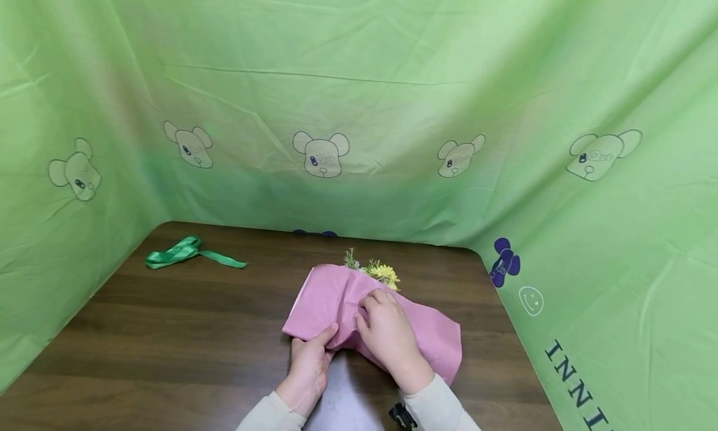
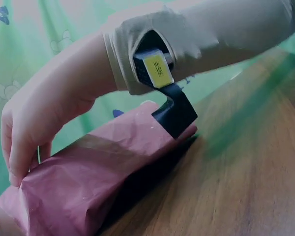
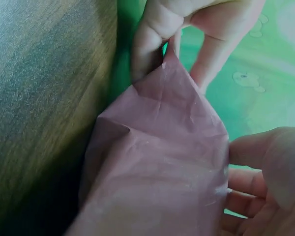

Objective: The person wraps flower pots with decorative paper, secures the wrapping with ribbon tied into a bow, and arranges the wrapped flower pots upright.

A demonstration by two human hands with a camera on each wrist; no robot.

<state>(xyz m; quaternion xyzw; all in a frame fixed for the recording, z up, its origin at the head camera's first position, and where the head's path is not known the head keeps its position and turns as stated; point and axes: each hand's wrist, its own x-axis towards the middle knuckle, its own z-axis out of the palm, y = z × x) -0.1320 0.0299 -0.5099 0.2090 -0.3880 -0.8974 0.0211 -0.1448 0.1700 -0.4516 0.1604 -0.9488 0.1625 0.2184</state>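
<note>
A pink sheet of wrapping paper (image 1: 434, 334), folded over, lies across the wood table. Yellow flowers (image 1: 383, 274) with green sprigs (image 1: 350, 260) show past its far edge; their stems are hidden. My left hand (image 1: 311, 362) grips the paper's near edge, thumb on top and fingers underneath. Just to the right, my right hand (image 1: 387, 331) pinches a fold of the paper from above with bent fingers. The left wrist view shows the right hand (image 2: 39, 118) with its fingertips on the paper. In the right wrist view the left hand (image 3: 174, 34) draws the paper into a peak.
A loose green satin ribbon (image 1: 185, 251) lies at the table's back left. Green cloth (image 1: 320, 82) with printed bear heads surrounds the table (image 1: 185, 337) at the back and sides. A black wrist device (image 1: 402, 415) hangs by the right sleeve.
</note>
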